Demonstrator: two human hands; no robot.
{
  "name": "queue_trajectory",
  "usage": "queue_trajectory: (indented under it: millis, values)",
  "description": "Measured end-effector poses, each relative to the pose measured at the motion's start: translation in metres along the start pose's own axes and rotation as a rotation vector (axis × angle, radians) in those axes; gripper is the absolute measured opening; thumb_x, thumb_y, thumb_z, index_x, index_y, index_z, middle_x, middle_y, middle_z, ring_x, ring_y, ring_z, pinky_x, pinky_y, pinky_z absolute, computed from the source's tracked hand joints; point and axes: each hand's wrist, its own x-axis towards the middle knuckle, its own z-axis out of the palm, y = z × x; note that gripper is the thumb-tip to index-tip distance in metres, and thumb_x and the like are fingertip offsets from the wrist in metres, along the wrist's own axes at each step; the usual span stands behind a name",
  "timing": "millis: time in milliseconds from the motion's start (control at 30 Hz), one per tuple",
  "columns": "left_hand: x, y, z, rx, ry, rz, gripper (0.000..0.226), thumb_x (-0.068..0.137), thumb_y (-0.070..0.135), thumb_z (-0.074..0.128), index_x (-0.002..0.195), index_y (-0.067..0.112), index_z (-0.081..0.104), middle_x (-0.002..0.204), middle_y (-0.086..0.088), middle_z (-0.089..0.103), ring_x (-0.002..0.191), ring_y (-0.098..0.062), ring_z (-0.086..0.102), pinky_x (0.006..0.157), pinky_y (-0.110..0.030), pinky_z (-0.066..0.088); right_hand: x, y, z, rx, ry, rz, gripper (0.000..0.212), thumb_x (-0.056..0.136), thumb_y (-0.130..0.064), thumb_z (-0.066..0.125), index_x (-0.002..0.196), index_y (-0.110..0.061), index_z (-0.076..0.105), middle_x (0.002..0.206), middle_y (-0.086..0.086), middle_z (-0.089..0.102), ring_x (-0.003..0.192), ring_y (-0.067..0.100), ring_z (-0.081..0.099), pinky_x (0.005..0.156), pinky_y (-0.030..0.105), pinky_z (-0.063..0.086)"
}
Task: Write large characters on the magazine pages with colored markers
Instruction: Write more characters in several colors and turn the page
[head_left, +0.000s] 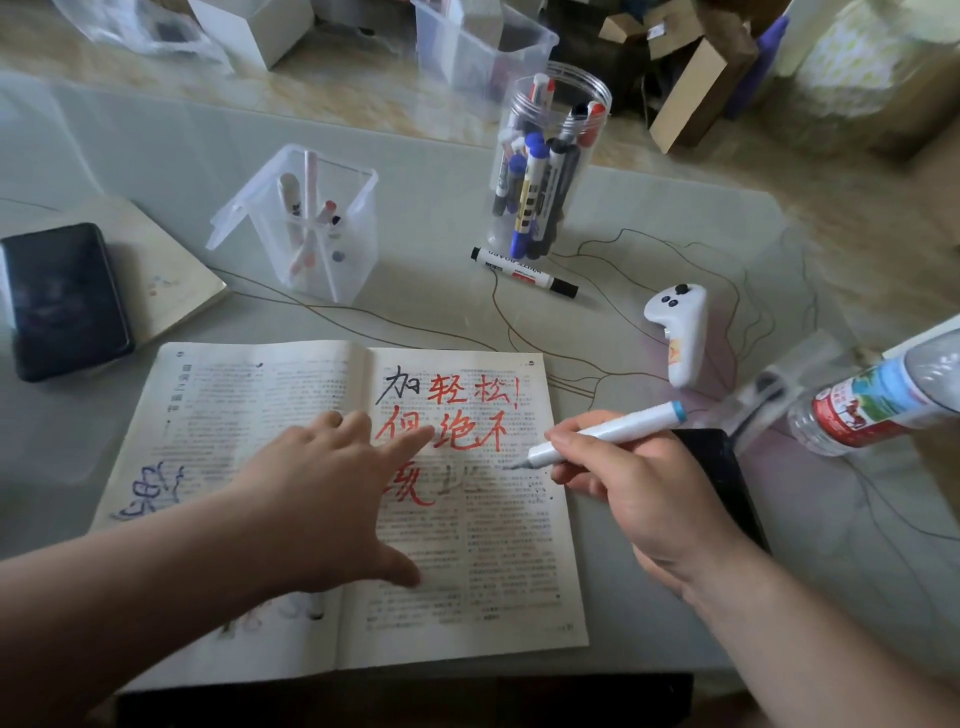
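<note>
An open magazine (493, 587) lies flat in front of me, with large black and red characters on its right page and blue scribbles low on the left page. My left hand (332, 499) presses flat across the spine with fingers spread, holding the pages down. My right hand (634, 488) grips a white marker (602, 431) with a light blue end, its grey tip touching the right page beside faint grey strokes.
Behind the magazine stand a clear jar of markers (545, 166) and a clear square pen holder (311, 228). A loose whiteboard marker (524, 273), a white controller (680, 338), a water bottle (883, 395), a dark phone (62, 301) on a notebook, and a black object (727, 483) surround it.
</note>
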Motion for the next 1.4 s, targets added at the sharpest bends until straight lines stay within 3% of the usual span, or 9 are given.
queue_trajectory:
  millis: [133,233,300,533,700,800,933,1400]
  values:
    - [0.003,-0.002,-0.001,-0.009,0.005,0.001,0.127,0.053,0.098,0.055,0.152,0.054,-0.011,0.132,0.006,0.039,0.126,-0.018,0.039,0.102,-0.034,0.04,0.003,0.001,-0.004,-0.133,0.001,-0.141,0.006,0.086,-0.018,0.076,0.088,-0.012,0.076,0.08,0.004,0.077,0.079,0.015,0.073,0.078,0.027,0.055]
    - [0.006,-0.001,0.0,-0.011,0.016,-0.003,0.129,0.052,0.099,0.055,0.153,0.051,-0.01,0.132,0.005,0.04,0.126,-0.018,0.04,0.103,-0.034,0.04,0.006,0.006,-0.005,-0.325,-0.017,-0.206,0.013,0.084,-0.011,0.079,0.081,-0.009,0.066,0.06,-0.011,0.063,0.057,0.002,0.055,0.059,0.014,0.043]
    - [0.007,0.001,0.0,-0.012,0.02,-0.005,0.13,0.052,0.099,0.055,0.154,0.05,-0.009,0.133,0.005,0.04,0.127,-0.019,0.04,0.103,-0.034,0.04,0.009,0.011,-0.005,-0.38,-0.022,-0.214,0.018,0.084,-0.008,0.078,0.079,-0.01,0.061,0.055,-0.012,0.056,0.052,0.002,0.049,0.056,0.015,0.04]
    - [0.008,0.003,0.0,-0.021,0.013,-0.003,0.128,0.054,0.097,0.056,0.152,0.05,-0.01,0.135,0.005,0.043,0.127,-0.019,0.041,0.101,-0.034,0.042,0.018,0.017,-0.005,-0.421,-0.049,-0.23,0.013,0.085,-0.013,0.079,0.08,-0.019,0.068,0.07,-0.003,0.069,0.063,0.008,0.063,0.062,0.025,0.05]
    - [0.011,0.002,0.001,-0.03,-0.005,0.007,0.128,0.054,0.096,0.058,0.153,0.048,-0.009,0.137,0.004,0.044,0.127,-0.02,0.043,0.102,-0.035,0.043,0.023,0.021,-0.002,-0.451,-0.052,-0.24,0.014,0.083,-0.012,0.081,0.079,-0.018,0.068,0.072,-0.005,0.07,0.064,0.006,0.063,0.063,0.025,0.05]
    - [0.012,0.001,0.002,-0.035,-0.009,0.016,0.128,0.054,0.096,0.059,0.152,0.049,-0.008,0.136,0.004,0.044,0.126,-0.021,0.044,0.102,-0.036,0.044,0.023,0.022,-0.004,-0.428,-0.05,-0.241,0.013,0.084,-0.013,0.08,0.079,-0.015,0.068,0.071,0.0,0.07,0.066,0.013,0.065,0.063,0.031,0.053]
    - [0.012,-0.001,0.002,-0.037,-0.012,0.016,0.128,0.054,0.096,0.059,0.152,0.049,-0.008,0.135,0.004,0.045,0.125,-0.02,0.044,0.101,-0.035,0.045,0.02,0.026,-0.001,-0.475,-0.036,-0.258,0.014,0.083,-0.017,0.081,0.078,-0.019,0.067,0.07,-0.009,0.069,0.063,0.006,0.064,0.06,0.019,0.047]
    - [0.011,0.002,0.001,-0.048,-0.019,0.004,0.127,0.054,0.095,0.06,0.152,0.05,-0.008,0.135,0.006,0.044,0.126,-0.019,0.043,0.099,-0.034,0.045,0.021,0.025,0.0,-0.539,0.007,-0.243,0.018,0.083,-0.018,0.08,0.073,-0.018,0.066,0.063,-0.013,0.066,0.058,0.003,0.059,0.056,0.016,0.042]
